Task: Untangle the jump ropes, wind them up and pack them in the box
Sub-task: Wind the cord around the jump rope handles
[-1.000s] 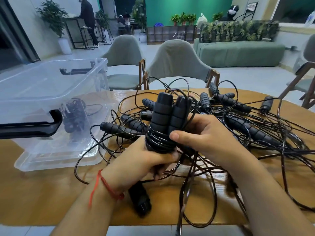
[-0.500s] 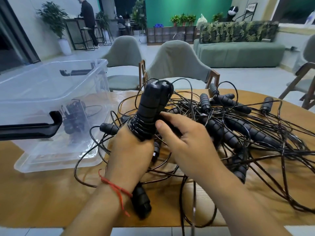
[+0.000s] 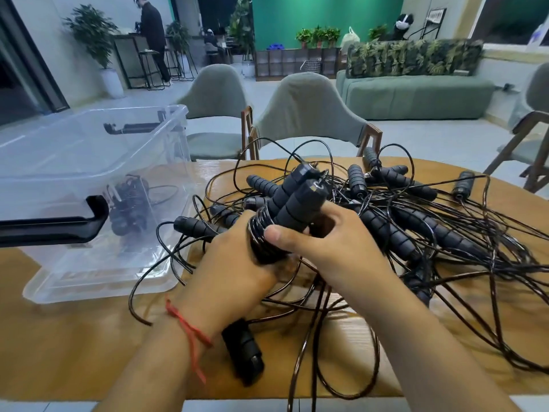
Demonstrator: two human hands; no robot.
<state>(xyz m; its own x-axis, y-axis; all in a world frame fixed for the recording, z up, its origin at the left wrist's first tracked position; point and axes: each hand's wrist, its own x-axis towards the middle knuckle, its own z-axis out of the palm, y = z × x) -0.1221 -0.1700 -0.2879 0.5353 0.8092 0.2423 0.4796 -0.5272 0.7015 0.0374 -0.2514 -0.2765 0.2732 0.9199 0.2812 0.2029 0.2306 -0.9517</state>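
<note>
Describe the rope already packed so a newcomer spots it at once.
Start at the clear plastic box on the left side of the wooden table. Inside it, seen through the near wall just right of the black clip handle, lies one wound-up jump rope. It is the only rope in the box; all the others are outside it, at the tangled pile to its right.
</note>
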